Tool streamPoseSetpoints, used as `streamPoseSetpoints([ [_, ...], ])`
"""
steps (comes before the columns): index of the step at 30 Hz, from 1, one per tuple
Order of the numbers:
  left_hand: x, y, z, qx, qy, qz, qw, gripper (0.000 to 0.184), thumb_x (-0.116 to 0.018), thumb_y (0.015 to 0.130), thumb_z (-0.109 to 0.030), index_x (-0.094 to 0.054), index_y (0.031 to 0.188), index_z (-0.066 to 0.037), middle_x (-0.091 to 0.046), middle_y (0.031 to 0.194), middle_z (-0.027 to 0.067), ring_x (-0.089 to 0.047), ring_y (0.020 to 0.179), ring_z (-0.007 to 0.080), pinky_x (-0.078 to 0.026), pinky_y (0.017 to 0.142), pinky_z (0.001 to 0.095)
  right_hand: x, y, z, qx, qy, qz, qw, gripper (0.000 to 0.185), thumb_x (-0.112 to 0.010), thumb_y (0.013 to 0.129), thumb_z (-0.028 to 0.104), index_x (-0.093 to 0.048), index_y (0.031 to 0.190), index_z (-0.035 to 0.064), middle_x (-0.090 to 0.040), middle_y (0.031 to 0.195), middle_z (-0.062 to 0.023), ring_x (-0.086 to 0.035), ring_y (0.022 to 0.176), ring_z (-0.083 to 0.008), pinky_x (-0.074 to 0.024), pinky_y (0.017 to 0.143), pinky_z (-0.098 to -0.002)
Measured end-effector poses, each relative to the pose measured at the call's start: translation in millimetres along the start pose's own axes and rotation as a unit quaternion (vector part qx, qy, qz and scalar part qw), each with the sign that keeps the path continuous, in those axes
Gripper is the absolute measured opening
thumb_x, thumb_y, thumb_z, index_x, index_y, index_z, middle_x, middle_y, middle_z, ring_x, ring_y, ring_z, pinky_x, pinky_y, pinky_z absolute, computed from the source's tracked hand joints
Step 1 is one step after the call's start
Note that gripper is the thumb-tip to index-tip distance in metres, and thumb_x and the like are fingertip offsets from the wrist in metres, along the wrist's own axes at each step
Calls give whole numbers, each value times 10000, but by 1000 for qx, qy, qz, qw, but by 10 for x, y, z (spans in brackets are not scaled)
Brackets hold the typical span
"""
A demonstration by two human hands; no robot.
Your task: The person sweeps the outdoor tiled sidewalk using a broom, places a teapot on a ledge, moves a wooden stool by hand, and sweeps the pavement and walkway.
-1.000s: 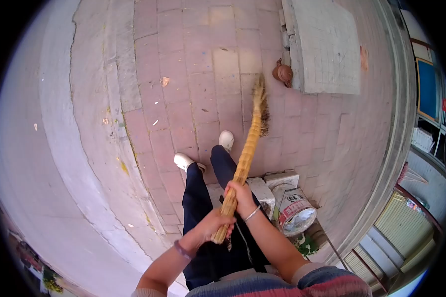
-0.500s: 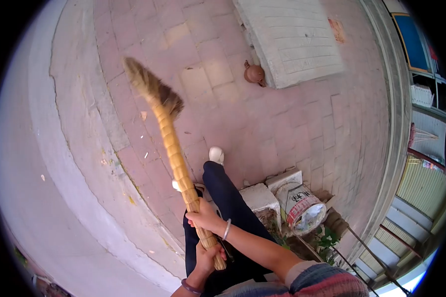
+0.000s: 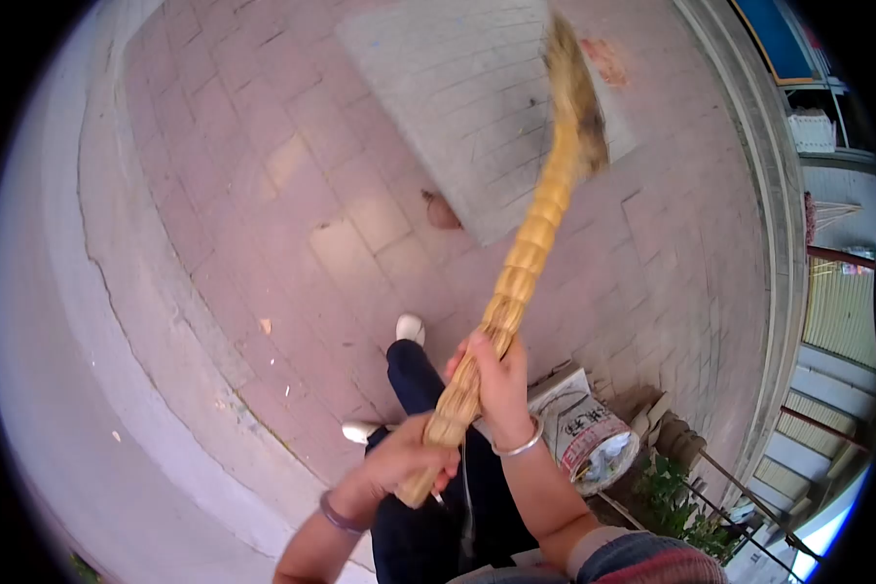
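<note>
Fingers [image 3: 444, 460] of the left hand [image 3: 399, 456] curled tight round the butt end of a straw broom [image 3: 533, 238]; right hand [image 3: 501, 380] wrapped round the same handle farther up, thumb lying against the straw. Some fingertips hidden behind the handle. Clock centred on the right hand, 12 at top of view: left hand at 7-8 o'clock, near but not touching the right. Broom runs on a slant from about 7-8 up to 12-1, bristle head [image 3: 576, 97] at the far end, a bit blurred, overlapping the right edge of a pale grey slab [image 3: 438, 88] at 12; contact with slab or ground, cannot tell. Reddish-brown pot [image 3: 442, 210] at 11-12, just beside the slab's left edge. Orange patch [image 3: 605, 62] at 12-1, past the bristles. Lighter paving blocks [image 3: 346, 251] at 10-11. White shoes at 10 [image 3: 411, 329] and 8 [image 3: 361, 430], dark trousers [image 3: 414, 375]. Small leaf-like scrap [image 3: 266, 326] at 9-10 on the pavement. Printed bucket [image 3: 586, 438] at 4, mouth tilted toward the camera, pale stuff inside; green plant [image 3: 667, 492] beyond it, same direction. Silver bangle [image 3: 523, 440] on right wrist, purplish band [image 3: 339, 516] on left. Blue board [image 3: 777, 39] at 1-2, white basket [image 3: 813, 129] around 2.
</note>
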State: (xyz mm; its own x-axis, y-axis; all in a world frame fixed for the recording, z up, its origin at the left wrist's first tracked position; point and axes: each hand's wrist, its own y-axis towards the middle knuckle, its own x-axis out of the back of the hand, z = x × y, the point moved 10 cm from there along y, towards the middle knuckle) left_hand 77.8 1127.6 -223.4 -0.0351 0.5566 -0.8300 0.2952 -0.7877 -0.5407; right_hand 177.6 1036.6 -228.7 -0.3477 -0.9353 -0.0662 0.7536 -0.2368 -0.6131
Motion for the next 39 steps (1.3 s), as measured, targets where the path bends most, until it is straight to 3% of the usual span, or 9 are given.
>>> streamPoseSetpoints([
  [5,-28,312,-989,-4,-40,-39,998,262,-603,730,-135,-487,898,30,-510,605,74,-493,446,129,-394,392,239,-59,810,24,-70,67,-26,995,195,-517,882,208,-488,797,35,-539,648,-63,-569,567,-147,-489,511,-269],
  [13,34,-346,-742,-297,-148,-252,909,234,-527,718,-102,-442,892,30,-492,606,107,-474,436,198,-413,409,304,-1621,391,268,-57,-155,321,933,354,-618,779,270,-476,929,-17,-574,707,-117,-591,622,-169,-451,521,-296],
  [20,-343,657,-1878,-126,-38,-45,990,186,-569,767,-92,-472,886,15,-512,588,87,-517,442,163,-424,393,262,-682,1549,1144,132,-118,55,983,153,-583,843,169,-501,872,42,-549,691,-18,-542,539,-106,-465,478,-248],
  [26,-292,1980,-2792,60,25,20,998,193,-575,787,-203,-526,746,-21,-523,591,37,-515,442,124,-397,376,232,268,2727,1463,39,11,-167,985,316,-511,871,316,-509,740,29,-539,595,-77,-547,511,-173,-452,457,-307],
  [28,-103,1568,-3116,-30,53,-33,998,185,-560,787,-194,-522,784,-13,-517,596,40,-497,438,124,-388,372,230,53,2906,1353,37,-24,-156,987,331,-508,864,330,-513,739,24,-545,602,-85,-543,505,-181,-450,461,-315],
  [31,715,836,-2862,-91,-90,-50,990,174,-534,776,-160,-497,851,-8,-504,603,57,-460,434,126,-375,373,231,-1170,2889,576,-3,-263,-53,963,232,-575,775,237,-537,812,12,-558,671,-141,-576,634,-267,-469,579,-386],
  [32,763,425,-2893,-160,-131,-78,975,181,-529,743,-114,-468,873,-2,-495,618,78,-459,447,138,-383,384,243,-1913,2413,984,216,-338,52,914,267,-578,765,235,-543,856,-14,-562,711,-181,-585,672,-288,-467,624,-393],
  [33,922,136,-2790,-185,-115,-115,969,175,-527,737,-110,-463,859,-2,-492,624,82,-463,455,145,-390,390,252,-2289,2284,724,132,-143,72,978,272,-582,768,241,-530,843,-16,-565,719,-189,-590,681,-295,-464,619,-385],
  [39,1653,-745,-2361,-273,-99,-346,892,121,-504,718,-57,-442,805,0,-482,595,89,-466,432,163,-414,389,272,-3576,1482,-288,-74,-96,377,918,441,-562,828,353,-447,1032,-21,-587,731,-141,-588,650,-216,-457,584,-328],
])
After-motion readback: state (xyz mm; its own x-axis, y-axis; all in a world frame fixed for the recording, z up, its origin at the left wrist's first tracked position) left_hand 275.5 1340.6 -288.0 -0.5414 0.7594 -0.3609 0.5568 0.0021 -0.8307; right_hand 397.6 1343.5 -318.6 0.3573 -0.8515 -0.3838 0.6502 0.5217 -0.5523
